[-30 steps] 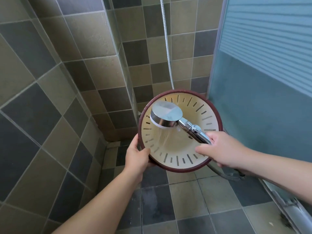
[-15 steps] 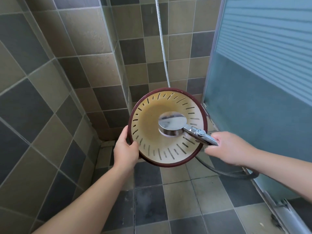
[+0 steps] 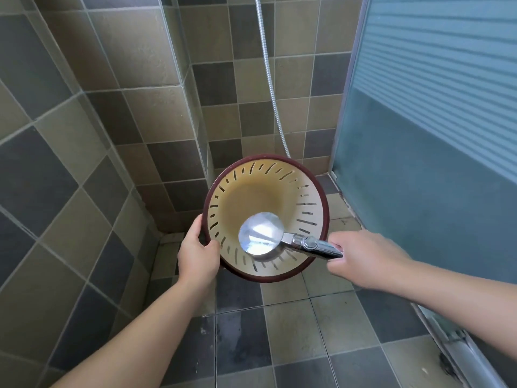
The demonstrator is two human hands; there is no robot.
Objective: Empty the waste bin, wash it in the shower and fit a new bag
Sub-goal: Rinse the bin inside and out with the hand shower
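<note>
In the tiled shower corner, a round beige plastic waste bin with a dark red rim [image 3: 253, 193] is held up off the floor, its open mouth facing the camera.

The left hand [image 3: 198, 254] grips the bin's left rim, thumb curled over the lip; the right hand [image 3: 363, 257] is wrapped round the handle of a chrome hand shower [image 3: 261, 233], whose round head sits inside the bin's mouth, low and right of centre. The handle's long axis runs nearly level, left to right. The frosted glass shower door [image 3: 419, 163] stands close on the right and tiled walls [image 3: 84, 135] close on the left and behind; the grey tiled floor [image 3: 293, 331] lies open below. The metal hose [image 3: 270, 79] drops behind the bin's rim. The spray face is hidden, so water cannot be made out.
</note>
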